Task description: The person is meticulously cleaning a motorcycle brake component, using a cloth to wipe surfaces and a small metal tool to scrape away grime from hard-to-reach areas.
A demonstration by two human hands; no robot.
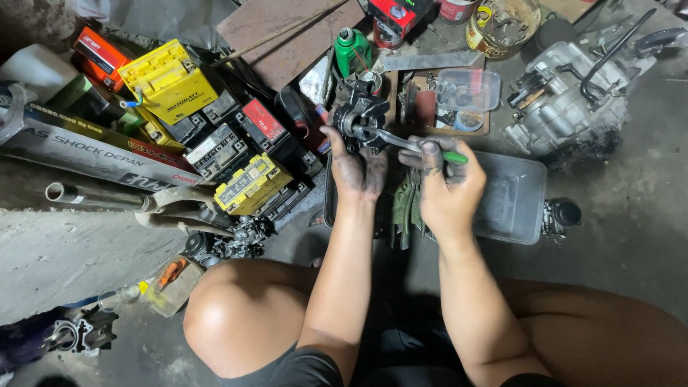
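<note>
My left hand [356,166], black with grease, cups a dark metal engine part [360,115] from below, fingers spread around it. My right hand [446,185] grips the green handle of a slim metal tool [401,142]. The tool's shiny shaft reaches left, and its tip rests on the middle of the engine part. Both hands are held above a dark tray, and a green rag [407,204] lies between my wrists.
Several motorcycle batteries [168,80] are piled at left beside long cartons and a metal pipe [93,195]. A clear plastic tub [512,197] sits right of my hands. A grey engine block [566,97] lies at the upper right. A green bottle [351,50] and tins stand behind.
</note>
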